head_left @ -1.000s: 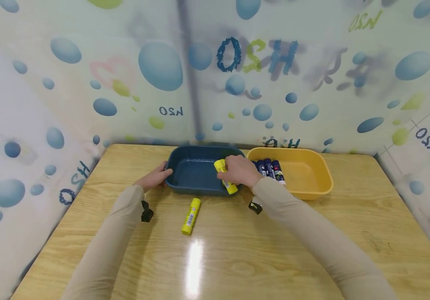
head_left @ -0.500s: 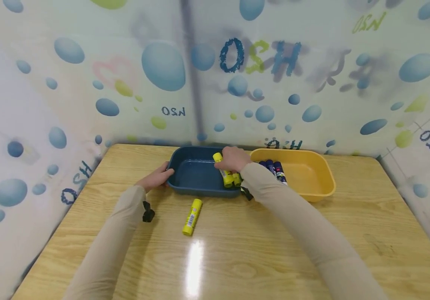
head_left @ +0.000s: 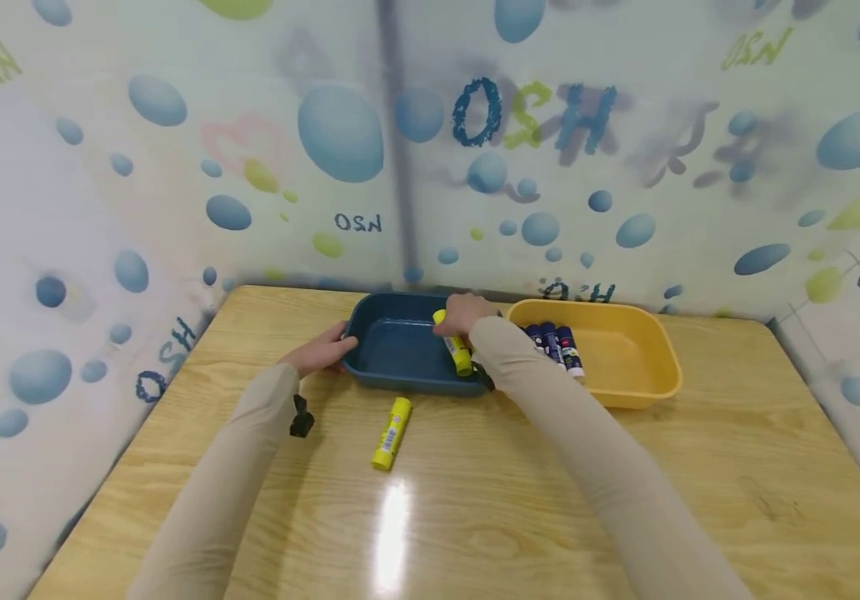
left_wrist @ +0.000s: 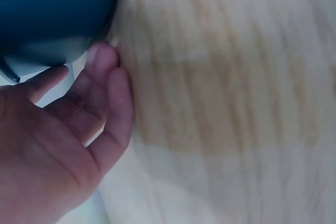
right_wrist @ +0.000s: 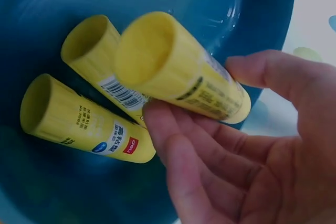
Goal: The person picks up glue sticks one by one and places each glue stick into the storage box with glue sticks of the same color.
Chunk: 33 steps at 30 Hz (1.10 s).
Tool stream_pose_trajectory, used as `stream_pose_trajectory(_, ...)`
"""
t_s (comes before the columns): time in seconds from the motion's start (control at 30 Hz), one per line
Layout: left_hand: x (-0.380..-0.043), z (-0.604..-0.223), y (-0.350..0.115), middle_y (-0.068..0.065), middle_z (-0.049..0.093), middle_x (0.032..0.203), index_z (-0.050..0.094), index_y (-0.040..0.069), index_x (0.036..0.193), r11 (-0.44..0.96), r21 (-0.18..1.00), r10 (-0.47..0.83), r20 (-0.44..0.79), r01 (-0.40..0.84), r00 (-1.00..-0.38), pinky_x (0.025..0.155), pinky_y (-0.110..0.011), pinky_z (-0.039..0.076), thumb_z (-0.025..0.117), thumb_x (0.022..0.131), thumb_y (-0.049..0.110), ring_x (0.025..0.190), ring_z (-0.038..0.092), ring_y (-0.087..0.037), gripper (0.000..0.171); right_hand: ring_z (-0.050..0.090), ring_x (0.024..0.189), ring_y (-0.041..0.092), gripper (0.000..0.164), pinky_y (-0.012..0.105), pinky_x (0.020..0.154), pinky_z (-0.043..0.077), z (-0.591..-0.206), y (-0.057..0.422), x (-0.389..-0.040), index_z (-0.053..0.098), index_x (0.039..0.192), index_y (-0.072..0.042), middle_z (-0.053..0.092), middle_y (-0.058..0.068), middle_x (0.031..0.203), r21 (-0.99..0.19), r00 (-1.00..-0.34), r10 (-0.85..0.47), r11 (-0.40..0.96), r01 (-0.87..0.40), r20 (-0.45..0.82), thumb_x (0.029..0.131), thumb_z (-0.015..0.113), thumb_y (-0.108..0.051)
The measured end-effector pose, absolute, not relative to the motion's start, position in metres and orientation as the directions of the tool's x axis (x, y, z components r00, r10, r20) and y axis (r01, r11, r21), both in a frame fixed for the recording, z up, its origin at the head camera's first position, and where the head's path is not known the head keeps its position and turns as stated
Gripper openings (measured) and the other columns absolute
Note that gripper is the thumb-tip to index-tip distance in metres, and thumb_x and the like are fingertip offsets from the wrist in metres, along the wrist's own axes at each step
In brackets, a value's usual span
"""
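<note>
My right hand (head_left: 466,315) pinches a yellow glue stick (right_wrist: 202,77) between thumb and fingers, above the right end of a dark blue tray (head_left: 392,343). Beneath it in the right wrist view, two more yellow glue sticks, a lower one (right_wrist: 86,121) and an upper one (right_wrist: 105,59), lie side by side on the tray floor. My left hand (head_left: 317,350) grips the tray's left end, thumb at the rim and fingers against the outer wall (left_wrist: 58,51). One more yellow glue stick (head_left: 392,433) lies on the table in front of the tray.
To the right stands a yellow tray (head_left: 628,362) with several dark blue glue sticks (head_left: 569,352) at its left end, partly hidden by my right sleeve. The wooden table (head_left: 505,492) meets a patterned wall (head_left: 430,208) behind the trays.
My right hand has moved slightly back and left over the blue tray, still holding a glue stick. My left hand keeps its grip on the tray. The head view has shifted a little.
</note>
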<state>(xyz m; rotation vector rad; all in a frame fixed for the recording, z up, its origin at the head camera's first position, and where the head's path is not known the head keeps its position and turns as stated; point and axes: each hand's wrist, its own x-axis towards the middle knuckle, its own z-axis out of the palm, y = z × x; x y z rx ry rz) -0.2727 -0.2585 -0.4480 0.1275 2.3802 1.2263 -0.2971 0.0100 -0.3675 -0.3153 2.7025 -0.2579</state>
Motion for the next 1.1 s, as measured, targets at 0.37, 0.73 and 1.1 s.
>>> stream_pose_trajectory(0.37,-0.28,-0.437,-0.25,-0.035,0.051,0.12,0.02,-0.004,0.149,0.683,0.73,0.285,-0.298,-0.025,-0.911,0.068,-0.042,0.055,0.045,0.1,0.016,0.077,0.066,-0.031,0.059,0.054,0.051,0.012,0.035,0.028,0.064,0.049,-0.385,0.02,-0.328,0.067,0.094,-0.006,0.059,0.001,0.062,-0.26,-0.867,-0.196,0.962,-0.08,-0.459,0.093,0.059,-0.04)
stream_pose_trajectory(0.73,-0.279,-0.426,-0.25,-0.027,0.059,0.098,0.019,0.005,0.15,0.712,0.699,0.27,-0.191,0.063,-0.944,0.058,-0.04,0.056,0.051,0.094,0.005,0.07,0.065,-0.03,0.065,0.056,0.081,0.021,0.032,0.036,0.078,0.047,-0.396,-0.005,-0.327,0.068,0.102,-0.011,0.062,0.005,0.092,-0.131,-0.898,-0.198,0.979,-0.159,-0.393,0.091,0.061,-0.04)
stream_pose_trajectory(1.1,-0.276,-0.433,-0.25,-0.014,0.061,0.076,0.018,0.0,0.148,0.771,0.614,0.295,-0.109,0.169,-0.949,0.06,-0.038,0.048,0.05,0.097,0.011,0.058,0.055,-0.022,0.062,0.056,0.082,0.019,0.029,0.036,0.074,0.042,-0.407,-0.028,-0.325,0.067,0.109,-0.016,0.062,0.004,0.091,-0.014,-0.876,-0.231,0.968,-0.249,-0.423,0.095,0.059,-0.039)
